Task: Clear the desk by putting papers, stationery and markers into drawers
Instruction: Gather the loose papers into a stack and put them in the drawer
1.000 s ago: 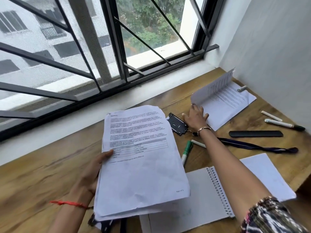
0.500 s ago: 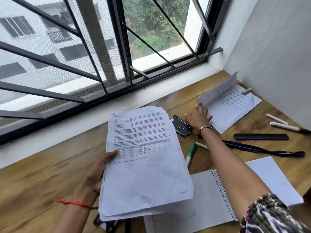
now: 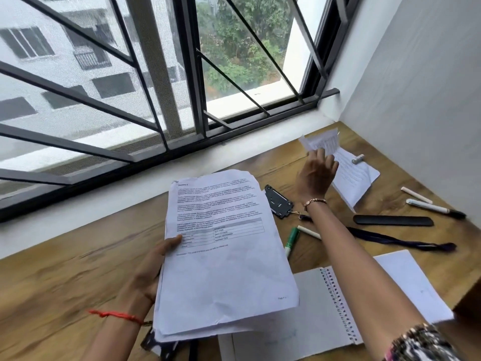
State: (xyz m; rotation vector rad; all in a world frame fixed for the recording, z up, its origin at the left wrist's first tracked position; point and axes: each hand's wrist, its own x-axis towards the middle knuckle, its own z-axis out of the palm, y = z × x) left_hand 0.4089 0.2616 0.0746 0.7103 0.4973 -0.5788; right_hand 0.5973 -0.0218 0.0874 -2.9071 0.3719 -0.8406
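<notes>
R hand (image 3: 316, 175) has lifted off desk (image 3: 78, 269) to upturned sheet (image 3: 322, 142) of pages (image 3: 356, 178), right-beyond badge holder (image 3: 278, 201); grip blurred, can't tell. L hand (image 3: 153, 267) grips paper stack (image 3: 223, 256) left of holder. R nearer pages; long axis slants toward person.

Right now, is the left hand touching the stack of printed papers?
Touching. The head view shows the left hand gripping the stack of printed papers, its thumb on the top sheet.

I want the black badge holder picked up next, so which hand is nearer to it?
Right. The right hand is just right of the black badge holder, at the corner papers; the left hand is farther, down-left, gripping the paper stack.
</notes>
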